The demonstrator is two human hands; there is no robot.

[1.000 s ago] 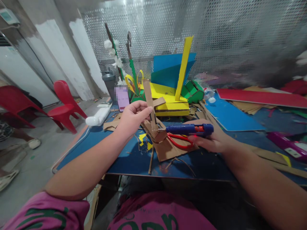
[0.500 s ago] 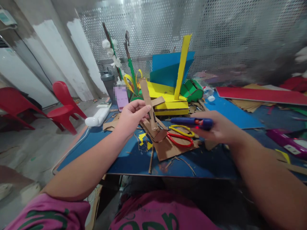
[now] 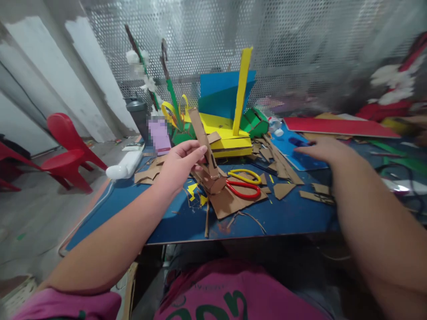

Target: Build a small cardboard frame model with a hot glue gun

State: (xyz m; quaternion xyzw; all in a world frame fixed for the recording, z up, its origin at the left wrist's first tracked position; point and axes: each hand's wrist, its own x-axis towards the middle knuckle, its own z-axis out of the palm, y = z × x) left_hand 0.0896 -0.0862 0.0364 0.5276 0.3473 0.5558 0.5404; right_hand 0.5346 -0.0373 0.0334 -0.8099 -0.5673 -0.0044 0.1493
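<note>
My left hand (image 3: 182,166) pinches an upright brown cardboard strip (image 3: 200,129) with a short crosspiece, between thumb and fingers. The strip's lower end meets a rounded cardboard piece (image 3: 215,184), with a shiny spot at the joint. To the right, my right hand (image 3: 325,149) is closed around a dark blue glue gun (image 3: 297,142), low over a blue sheet (image 3: 283,155); both are blurred. Scissors handles, one red (image 3: 245,190) and one yellow, lie on cardboard beside the joined pieces. Their blades are hidden.
Behind the hands stands a yellow cardboard structure (image 3: 233,144) with a tall post. A grey shaker bottle (image 3: 137,115), a phone (image 3: 160,138) and a white device (image 3: 125,164) are at the left. Cardboard scraps (image 3: 283,190) litter the table; a red sheet (image 3: 340,126) lies far right.
My right hand has drawn the glue gun away from the cardboard joint and carried it right and back, over the blue sheet. The left hand keeps its pinch. The view has turned right.
</note>
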